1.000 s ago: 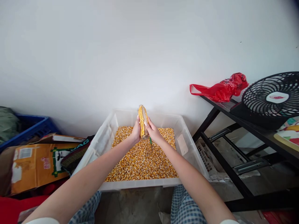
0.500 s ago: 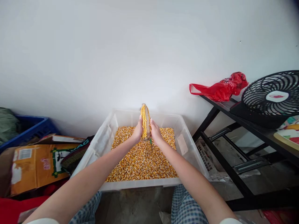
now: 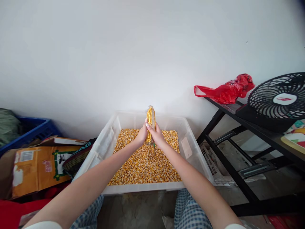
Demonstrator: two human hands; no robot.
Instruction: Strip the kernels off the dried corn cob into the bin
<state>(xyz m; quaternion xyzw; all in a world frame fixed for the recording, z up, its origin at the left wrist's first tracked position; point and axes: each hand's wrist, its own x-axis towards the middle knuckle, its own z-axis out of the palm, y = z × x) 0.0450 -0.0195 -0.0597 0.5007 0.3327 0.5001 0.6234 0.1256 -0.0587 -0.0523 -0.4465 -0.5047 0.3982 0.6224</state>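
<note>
Corn cob: The corn cob [image 3: 150, 118] is sitting between the two hands, over the middle of the tub [image 3: 152, 188]. One end is pointing up, and the low end is hanging above the loose kernels [image 3: 145, 168].
Yellow rows and bare strip: Yellow rows are covering the side near the left hand. A pale strip with no kernels is showing on the other side.
Left hand: The left hand [image 3: 142, 133] is pressing on the cob's left side. Its fingers are closing around that side, but the cob is hiding some of them, so I can't tell how far they are bending.
Right hand: The right hand [image 3: 158, 136] is hugging the right side, and its thumb is lying across the front. Its other fingers are hiding behind.
Green thing: A small green thing [image 3: 154, 146] with a thin dark point is showing under the right hand. I can't tell if the hand is holding it.
How it feels: The cob is looking dry, so it is probably feeling light, stiff and bumpy. It is likely not being very slippery, but loose kernels could be popping off under a hard push.
Where to hold: The fat middle is looking best for holding, with one palm on each side. The bare strip is likely giving a thumb a rough, steady spot.
</note>
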